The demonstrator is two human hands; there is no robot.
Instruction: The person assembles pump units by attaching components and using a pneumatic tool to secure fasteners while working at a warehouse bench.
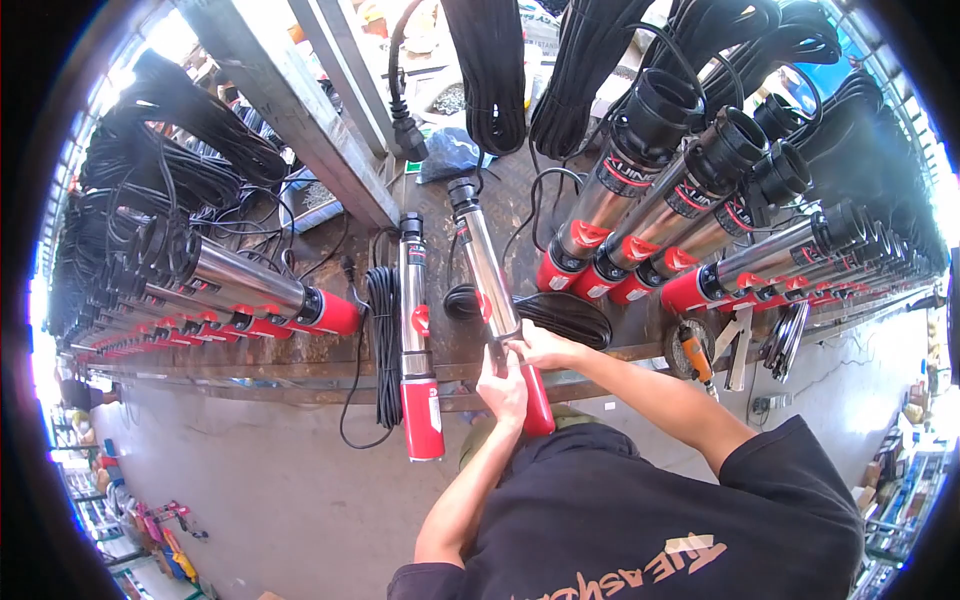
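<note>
In front of me a submersible pump, a steel tube with a black top fitting and a red lower end, lies tilted across the table edge. My left hand is closed at the black band where steel meets red, thumb and fingers pressed on it. From the other side my right hand grips the same band, its fingertips close to those of the left. Just to the left lies a second pump, its red end jutting over the edge. A coiled black cable hangs beside it.
Larger pumps stand at the right, with a long row of pumps beyond. More pumps line the left. A metal post rises from the table. An orange power tool hangs at the right edge. Cable bundles hang at the back.
</note>
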